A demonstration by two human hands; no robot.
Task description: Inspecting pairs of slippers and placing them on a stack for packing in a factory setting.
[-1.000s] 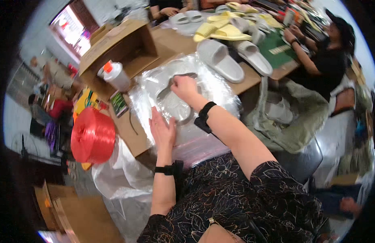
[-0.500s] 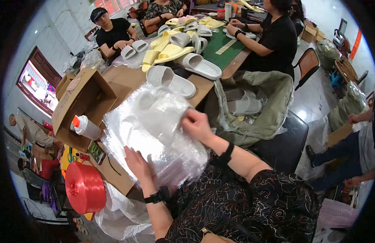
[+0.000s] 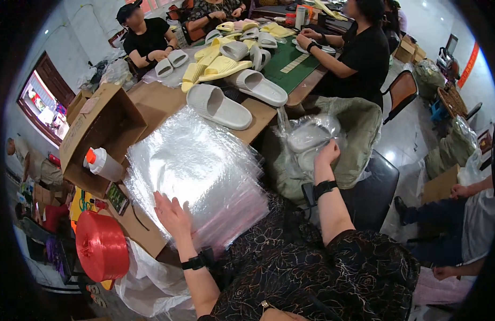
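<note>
My left hand lies with its fingers spread on the near left part of a stack of clear plastic bags. My right hand is closed on the edge of a clear bag with a pair of white slippers inside. That bagged pair hangs over the mouth of a green woven sack to the right of the table. Just beyond the stack lie two loose pale grey slippers, one nearer and one farther right.
A pile of yellow and grey slippers covers the table's middle. At left stand an open cardboard box, a bottle with an orange cap and a red twine roll. Several people sit around the table; a black seat stands right.
My right hand has moved right, from over the bag stack to the sack, carrying the bagged slippers. The top of the stack now lies flat. My left hand stays on it.
</note>
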